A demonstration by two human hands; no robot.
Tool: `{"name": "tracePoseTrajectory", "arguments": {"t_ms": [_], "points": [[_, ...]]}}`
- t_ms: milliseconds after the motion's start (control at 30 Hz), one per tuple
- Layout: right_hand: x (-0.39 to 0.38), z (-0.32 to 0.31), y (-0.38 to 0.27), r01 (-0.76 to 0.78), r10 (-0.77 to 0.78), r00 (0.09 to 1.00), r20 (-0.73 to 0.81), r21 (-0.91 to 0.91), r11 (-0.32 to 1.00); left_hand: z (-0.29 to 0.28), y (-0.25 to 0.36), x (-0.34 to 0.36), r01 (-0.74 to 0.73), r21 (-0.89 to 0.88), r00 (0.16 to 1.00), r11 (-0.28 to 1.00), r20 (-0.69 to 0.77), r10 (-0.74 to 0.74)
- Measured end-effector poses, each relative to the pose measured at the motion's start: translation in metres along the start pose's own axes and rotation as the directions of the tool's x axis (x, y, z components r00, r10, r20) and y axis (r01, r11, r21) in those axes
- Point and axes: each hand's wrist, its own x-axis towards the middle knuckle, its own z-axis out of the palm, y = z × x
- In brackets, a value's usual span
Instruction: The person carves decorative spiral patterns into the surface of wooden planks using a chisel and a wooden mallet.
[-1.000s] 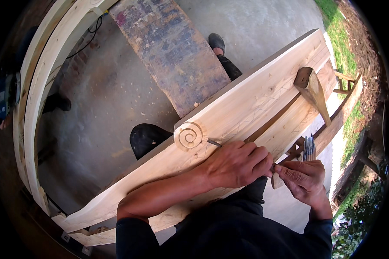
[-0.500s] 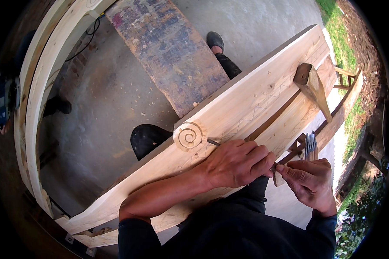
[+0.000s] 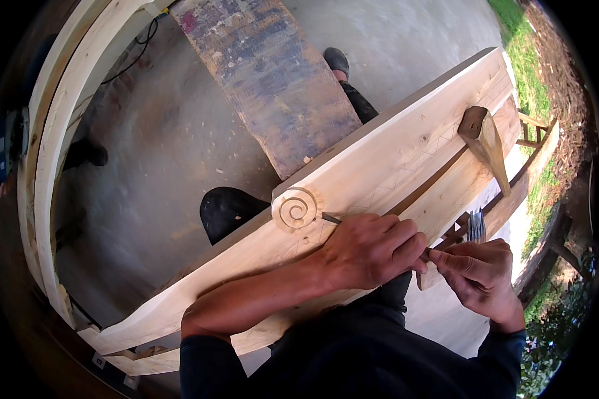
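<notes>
A pale wooden board (image 3: 406, 139) lies diagonally, with a carved spiral (image 3: 294, 209) near its middle and faint pencilled zigzags to the right. My left hand (image 3: 373, 249) is closed around a narrow carving chisel (image 3: 329, 218), forearm along the board, blade tip just right of the spiral. My right hand (image 3: 472, 272) pinches the chisel's rear end beside the left fingers. A wooden mallet (image 3: 486, 146) rests on the board at upper right. Several metal tools (image 3: 476, 226) stand bundled just beyond my right hand.
A paint-stained plank (image 3: 259, 73) runs away over the concrete floor (image 3: 140, 173). Curved timbers (image 3: 66, 133) frame the left, with a blue power tool (image 3: 3, 149) and part of another person's hand (image 3: 0, 187) beyond. A cable loops there. Grass and a wooden rack are right.
The scene has shifted slightly in the view. Both my hands keep their grip on the chisel, with little visible movement against the board.
</notes>
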Motion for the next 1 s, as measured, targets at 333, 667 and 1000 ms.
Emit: {"name": "tracePoseTrajectory", "arguments": {"t_ms": [333,667,1000], "points": [[0.011,0.010,0.014,0.065,-0.065,0.998,-0.015,0.038,0.997,-0.001,0.000,-0.004,0.069,0.064,0.998,0.996,-0.021,-0.067],[-0.007,0.028,0.033,0.128,-0.120,0.987,-0.105,0.070,0.989,0.007,0.003,-0.002,0.043,0.131,0.999,0.991,0.008,-0.044],[-0.044,0.029,0.026,0.123,-0.113,0.982,-0.153,0.059,0.991,0.001,0.010,-0.010,-0.228,0.273,0.971,0.934,0.128,0.200]]}}
